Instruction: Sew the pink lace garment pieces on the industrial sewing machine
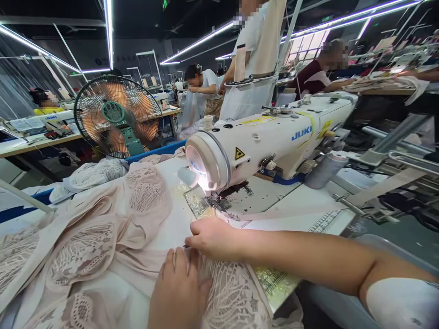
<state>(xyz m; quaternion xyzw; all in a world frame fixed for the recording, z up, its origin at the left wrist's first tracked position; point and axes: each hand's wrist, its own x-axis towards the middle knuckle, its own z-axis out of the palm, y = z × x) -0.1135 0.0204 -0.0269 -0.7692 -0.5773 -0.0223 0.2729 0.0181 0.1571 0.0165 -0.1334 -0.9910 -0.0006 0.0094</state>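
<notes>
Just in front of the sewing machine's needle area (pixel 214 201), my right hand (pixel 214 237) has its fingers curled together, pinching the edge of a beige lace bra (pixel 233 292). The bra hangs over the table's front edge, partly covered by my right forearm. My left hand (pixel 178 288) lies on the beige fabric close by, fingers stretched forward and fingertips almost at the right hand's. What lies under its palm is hidden. A lamp lights the presser foot of the white JUKI machine (pixel 254 146). A narrow pale strip (pixel 281 211) runs rightward across the table.
More beige lace bras (pixel 82 251) cover the left of the table. Behind them stand a blue-edged bin (pixel 164 150) and a large fan (pixel 118 116). A grey thread cone (pixel 325 170) and metal bars (pixel 394 141) are at right. Several people work beyond.
</notes>
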